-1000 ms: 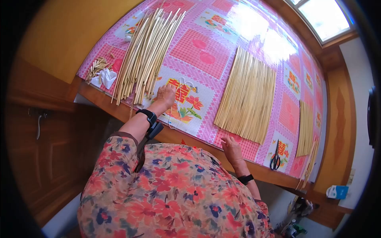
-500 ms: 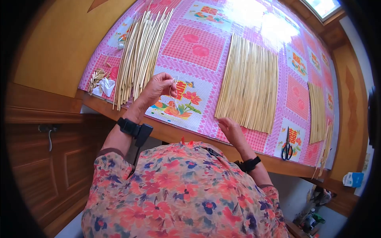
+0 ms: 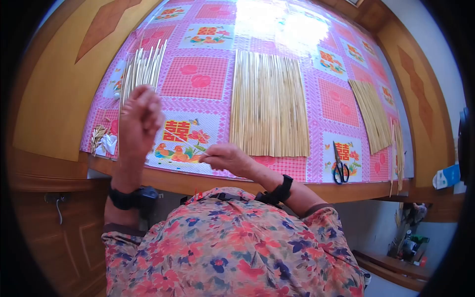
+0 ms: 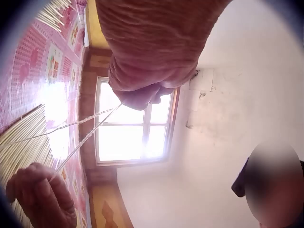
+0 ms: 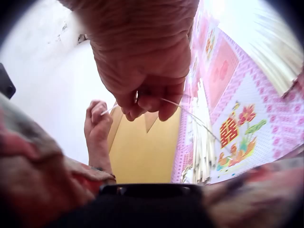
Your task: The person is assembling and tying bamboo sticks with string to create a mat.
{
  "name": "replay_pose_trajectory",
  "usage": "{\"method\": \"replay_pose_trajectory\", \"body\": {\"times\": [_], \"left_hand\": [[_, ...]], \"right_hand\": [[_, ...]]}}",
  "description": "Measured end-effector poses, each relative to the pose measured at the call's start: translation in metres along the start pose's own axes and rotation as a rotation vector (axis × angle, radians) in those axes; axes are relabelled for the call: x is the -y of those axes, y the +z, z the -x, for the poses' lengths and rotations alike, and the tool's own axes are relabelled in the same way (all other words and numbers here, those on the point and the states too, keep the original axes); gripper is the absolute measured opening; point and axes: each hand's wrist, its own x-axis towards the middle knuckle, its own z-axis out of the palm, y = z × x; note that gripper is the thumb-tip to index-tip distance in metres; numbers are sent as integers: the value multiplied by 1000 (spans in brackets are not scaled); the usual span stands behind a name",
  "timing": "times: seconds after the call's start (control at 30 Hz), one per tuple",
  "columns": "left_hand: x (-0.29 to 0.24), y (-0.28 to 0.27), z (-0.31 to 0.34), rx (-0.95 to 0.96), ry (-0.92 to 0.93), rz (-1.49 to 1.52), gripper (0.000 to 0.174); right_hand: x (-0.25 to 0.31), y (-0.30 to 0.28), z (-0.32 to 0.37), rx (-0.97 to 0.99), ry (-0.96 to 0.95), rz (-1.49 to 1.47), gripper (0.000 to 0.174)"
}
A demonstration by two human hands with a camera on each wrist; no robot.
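A thin white string runs taut between my two raised hands. My left hand, blurred in the head view, is lifted over the table's left side with its fingers curled on the string. My right hand pinches the string lower down, near the table's front edge. From the left hand a second strand slants away past the right hand in the left wrist view. In the right wrist view a length of string trails from the right fingers over the printed tablecloth.
A bundle of loose thin sticks lies at the left, beside short cut pieces and a crumpled white tissue. A wide row of sticks lies mid-table. Black-handled scissors and a narrower row of sticks lie to the right.
My left hand has risen from the tablecloth, lifting the string. The right hand has come leftward from the table's front edge and now pinches the string. The head view has turned left.
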Motion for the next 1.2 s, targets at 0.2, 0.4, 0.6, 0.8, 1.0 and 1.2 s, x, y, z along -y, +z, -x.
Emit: {"method": "replay_pose_trajectory", "body": {"times": [0.2, 0.4, 0.6, 0.8, 1.0, 1.2], "left_hand": [[3, -58, -9, -142, -98, 136, 10], [51, -73, 1, -269, -283, -57, 6], [42, -159, -19, -489, -115, -12, 13], [-8, -159, -23, -403, 181, -302, 12], [31, -253, -17, -320, -186, -1428, 16], [48, -191, -3, -137, -571, -2209, 24]], "right_hand": [[-36, -42, 88, -248, 229, 29, 17], [-60, -40, 117, -296, 245, 202, 15], [-72, -38, 102, -50, 109, 644, 16], [-104, -38, 63, 26, 67, 675, 18], [-142, -15, 33, 274, 87, 717, 17], [-109, -37, 46, 186, 52, 658, 32]]}}
